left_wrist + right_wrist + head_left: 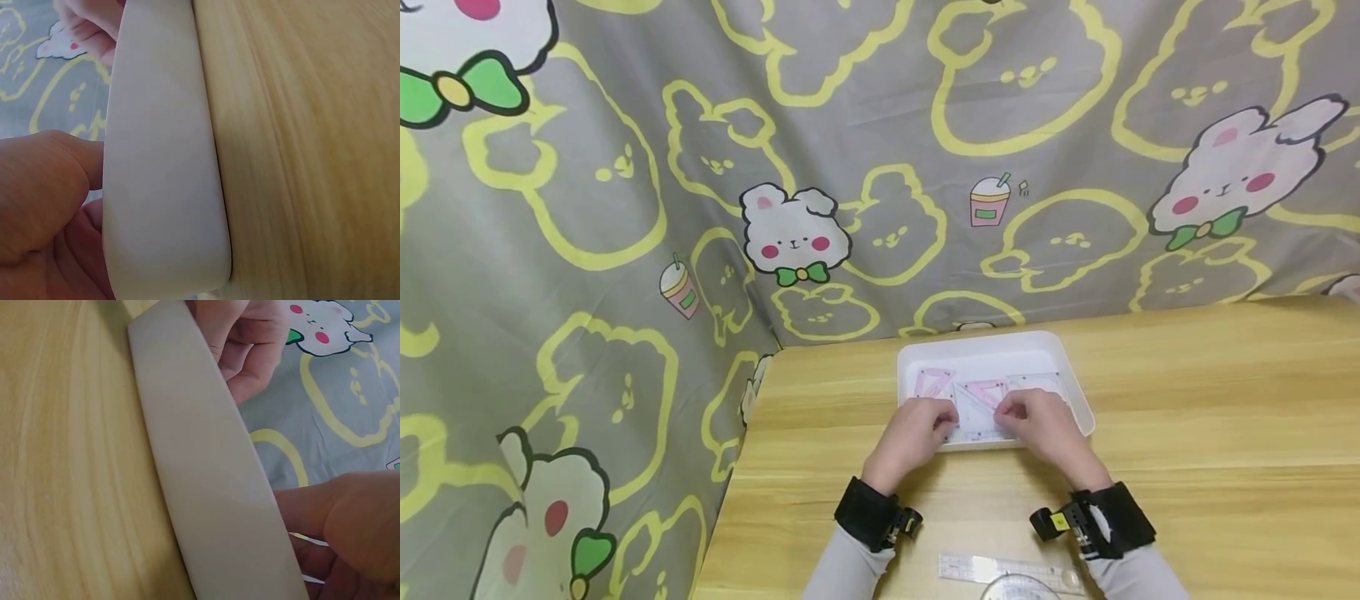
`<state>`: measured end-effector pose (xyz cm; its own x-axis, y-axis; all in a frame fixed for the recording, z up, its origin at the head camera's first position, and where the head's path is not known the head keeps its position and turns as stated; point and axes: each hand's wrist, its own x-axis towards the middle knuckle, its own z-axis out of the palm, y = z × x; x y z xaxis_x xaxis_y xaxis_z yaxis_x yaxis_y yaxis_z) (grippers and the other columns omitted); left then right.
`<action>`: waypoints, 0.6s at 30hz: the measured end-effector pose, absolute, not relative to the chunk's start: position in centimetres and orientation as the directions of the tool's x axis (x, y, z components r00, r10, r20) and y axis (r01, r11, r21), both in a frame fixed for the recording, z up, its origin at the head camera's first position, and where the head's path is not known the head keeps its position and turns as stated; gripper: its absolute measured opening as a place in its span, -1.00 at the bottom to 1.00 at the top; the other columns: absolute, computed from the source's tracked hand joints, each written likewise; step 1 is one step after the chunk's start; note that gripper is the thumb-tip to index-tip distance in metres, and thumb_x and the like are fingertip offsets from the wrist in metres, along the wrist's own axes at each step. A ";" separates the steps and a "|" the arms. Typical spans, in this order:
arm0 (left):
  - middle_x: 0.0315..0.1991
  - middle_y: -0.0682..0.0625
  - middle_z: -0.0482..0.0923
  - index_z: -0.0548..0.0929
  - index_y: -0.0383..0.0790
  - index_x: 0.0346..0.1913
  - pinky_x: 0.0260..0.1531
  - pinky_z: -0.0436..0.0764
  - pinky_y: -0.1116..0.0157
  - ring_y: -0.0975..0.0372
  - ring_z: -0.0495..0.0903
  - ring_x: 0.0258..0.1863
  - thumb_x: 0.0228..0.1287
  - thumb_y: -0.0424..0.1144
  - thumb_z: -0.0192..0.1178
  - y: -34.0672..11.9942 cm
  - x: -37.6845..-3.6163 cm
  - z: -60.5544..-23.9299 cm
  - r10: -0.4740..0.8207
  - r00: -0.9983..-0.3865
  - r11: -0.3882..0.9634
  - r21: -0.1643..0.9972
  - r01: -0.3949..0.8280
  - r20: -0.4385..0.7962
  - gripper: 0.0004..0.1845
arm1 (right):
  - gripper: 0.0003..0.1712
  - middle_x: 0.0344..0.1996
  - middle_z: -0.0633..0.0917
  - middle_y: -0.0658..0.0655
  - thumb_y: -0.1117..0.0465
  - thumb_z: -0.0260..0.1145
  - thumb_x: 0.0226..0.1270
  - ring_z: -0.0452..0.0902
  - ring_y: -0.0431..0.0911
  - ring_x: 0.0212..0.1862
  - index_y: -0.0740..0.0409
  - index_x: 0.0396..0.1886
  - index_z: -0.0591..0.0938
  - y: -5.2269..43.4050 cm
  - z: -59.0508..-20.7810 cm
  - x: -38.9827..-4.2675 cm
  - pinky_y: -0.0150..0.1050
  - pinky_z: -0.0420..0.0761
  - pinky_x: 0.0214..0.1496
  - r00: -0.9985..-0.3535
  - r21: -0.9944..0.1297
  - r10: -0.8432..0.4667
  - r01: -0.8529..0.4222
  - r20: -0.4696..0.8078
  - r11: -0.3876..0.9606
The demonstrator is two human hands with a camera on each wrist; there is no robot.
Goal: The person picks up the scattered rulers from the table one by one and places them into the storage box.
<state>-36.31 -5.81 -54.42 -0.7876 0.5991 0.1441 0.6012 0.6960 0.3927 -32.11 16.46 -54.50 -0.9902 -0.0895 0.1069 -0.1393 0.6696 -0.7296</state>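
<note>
A white tray (pixel 1071 383) on the table holds several clear set squares, some tinted pink. A pink set square (pixel 934 382) lies at its left, a pink-edged one (pixel 987 392) nearer the middle, and a clear one (pixel 977 421) between the hands. My left hand (pixel 917 429) reaches over the tray's front left with bent fingers. At the front right, my right hand (pixel 1045 421) has thumb and forefinger close together beside the clear set square. The tray wall (pixel 162 150) hides the fingertips in the left wrist view, and likewise the wall (pixel 212 462) in the right wrist view.
A clear straight ruler (pixel 970 568) and a round clear protractor (pixel 1018 587) lie on the wooden table (pixel 1217 433) near its front, between the forearms. A grey patterned curtain (pixel 880 167) hangs behind and along the left side.
</note>
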 end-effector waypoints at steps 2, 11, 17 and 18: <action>-0.37 0.18 0.68 0.79 -0.10 -0.28 -0.21 0.55 0.43 0.38 0.55 -0.36 0.39 -0.33 0.35 -5.7 -36.3 -54.4 0.595 -0.792 0.709 0.375 0.597 0.138 -0.92 | -0.96 -0.45 0.72 0.01 0.33 0.45 0.29 0.55 -0.11 -0.34 0.18 -0.37 0.77 16.4 -54.6 -32.1 -0.15 0.52 -0.19 -0.992 -0.726 -0.094 -0.129 0.089 0.676; -0.27 0.10 0.74 0.85 -0.11 -0.20 -0.12 0.62 0.38 0.32 0.66 -0.22 0.41 -0.32 0.36 -5.6 -36.0 -54.3 0.572 -0.815 0.744 0.360 0.564 0.095 -0.91 | -0.96 -0.42 0.73 0.02 0.32 0.49 0.28 0.56 -0.10 -0.31 0.21 -0.33 0.78 16.4 -54.6 -32.2 -0.15 0.53 -0.19 -0.990 -0.702 -0.103 -0.142 0.099 0.698; -0.25 0.10 0.75 0.84 -0.10 -0.17 -0.13 0.62 0.37 0.31 0.67 -0.22 0.42 -0.31 0.35 -5.6 -35.8 -54.1 0.569 -0.816 0.755 0.332 0.566 0.097 -0.91 | -0.91 -0.42 0.73 0.05 0.32 0.49 0.28 0.58 -0.08 -0.31 0.24 -0.24 0.77 16.6 -54.5 -32.2 -0.13 0.55 -0.20 -0.990 -0.701 -0.099 -0.144 0.105 0.698; -0.26 0.11 0.75 0.83 -0.10 -0.17 -0.16 0.61 0.38 0.32 0.65 -0.24 0.42 -0.32 0.34 -5.6 -35.8 -54.1 0.570 -0.815 0.756 0.323 0.569 0.102 -0.90 | -0.89 -0.41 0.73 0.06 0.32 0.49 0.28 0.59 -0.07 -0.31 0.26 -0.23 0.76 16.7 -54.5 -32.2 -0.12 0.56 -0.20 -0.989 -0.702 -0.100 -0.147 0.108 0.696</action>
